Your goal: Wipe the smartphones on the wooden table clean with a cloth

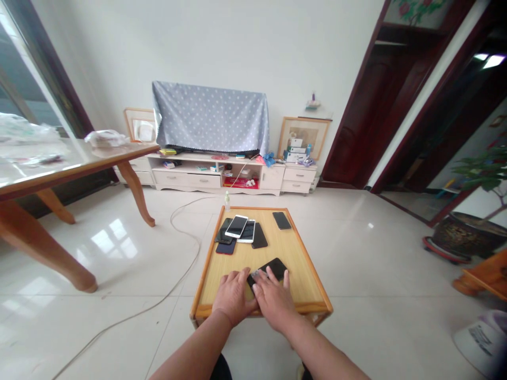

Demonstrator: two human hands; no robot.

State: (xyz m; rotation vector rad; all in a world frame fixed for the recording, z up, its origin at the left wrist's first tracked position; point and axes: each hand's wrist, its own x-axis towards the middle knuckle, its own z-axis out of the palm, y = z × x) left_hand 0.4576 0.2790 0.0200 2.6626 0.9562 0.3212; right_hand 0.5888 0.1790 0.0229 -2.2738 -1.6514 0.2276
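A black smartphone (pixel 279 266) lies slantwise near the front edge of the small wooden table (pixel 295 253). My left hand (pixel 233 296) grips its lower left end, fingers at the side and thumb along the near edge. Across the phone's left part, my right hand (pixel 274 296) rests with its fingers spread. A pale, shiny patch shows on the screen by the right fingertips; what it is I cannot make out. Farther back are a white phone (pixel 236 226) lying partly on another white phone (pixel 247 232), a dark phone (pixel 260 236) and a blue phone with a red edge (pixel 225 247).
Another dark phone (pixel 281 220) lies at the table's back right, and a small clear bottle (pixel 227 200) stands at the back left. A cable (pixel 174 287) runs over the floor on the left. A larger table (pixel 119 153) stands left; a potted plant (pixel 467 232) is right.
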